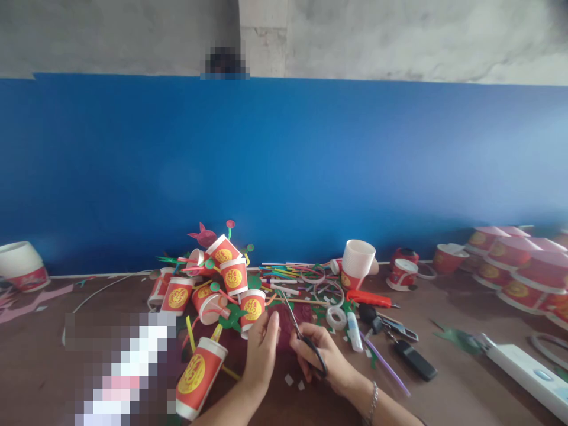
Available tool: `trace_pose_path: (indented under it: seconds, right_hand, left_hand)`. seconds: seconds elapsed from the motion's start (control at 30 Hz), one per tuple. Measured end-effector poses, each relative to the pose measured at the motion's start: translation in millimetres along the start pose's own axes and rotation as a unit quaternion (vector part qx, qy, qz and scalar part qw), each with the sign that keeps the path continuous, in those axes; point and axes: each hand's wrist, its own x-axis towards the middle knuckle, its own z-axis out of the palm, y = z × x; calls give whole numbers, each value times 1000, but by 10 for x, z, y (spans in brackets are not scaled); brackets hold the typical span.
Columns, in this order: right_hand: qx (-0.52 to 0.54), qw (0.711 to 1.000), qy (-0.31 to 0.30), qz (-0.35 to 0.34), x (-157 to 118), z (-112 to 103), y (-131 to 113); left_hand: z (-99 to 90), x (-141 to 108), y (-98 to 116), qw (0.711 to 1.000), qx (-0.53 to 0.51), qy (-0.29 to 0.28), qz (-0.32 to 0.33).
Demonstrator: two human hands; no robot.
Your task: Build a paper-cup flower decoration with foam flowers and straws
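My right hand (319, 355) is closed on the handles of black scissors (296, 324), whose blades point up and to the left, slightly apart. Just left of them my left hand (261, 349) is raised with its thumb up and fingers pressed together; what it holds, if anything, is hidden. Dark red material (289, 322) lies on the table behind and between both hands. Beyond my left hand are red-and-white paper cups (234, 277) piled together with green paper pieces and straws. One larger-looking cup (202, 376) lies tilted beside my left forearm.
Brown table (465, 378) before a blue panel (310, 165). To the right: stacked cups (357, 260), an orange cutter (370, 299), tape (336, 318), a glue tube (354, 331), keys with a black fob (415, 358), a white glue gun (528, 373). Straws (293, 273) lie behind.
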Motion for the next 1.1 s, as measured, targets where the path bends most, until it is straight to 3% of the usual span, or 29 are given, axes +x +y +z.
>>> trace_pose_path:
  seconds: [0.23, 0.57, 0.87, 1.1]
  right_hand:
    - [2, 1000, 0, -19, 5, -12, 27]
    - [-1, 1000, 0, 8, 7, -28, 21]
    - [-9, 1000, -1, 8, 14, -32, 31]
    - [-25, 999, 1, 24, 24, -39, 2]
  left_hand:
    - [-6, -1, -19, 1000, 23, -15, 7]
    - [-13, 10, -74, 1000, -20, 11, -16]
    - [-41, 26, -96, 1000, 1, 7, 8]
    - [-5, 13, -80, 998, -58, 23, -31]
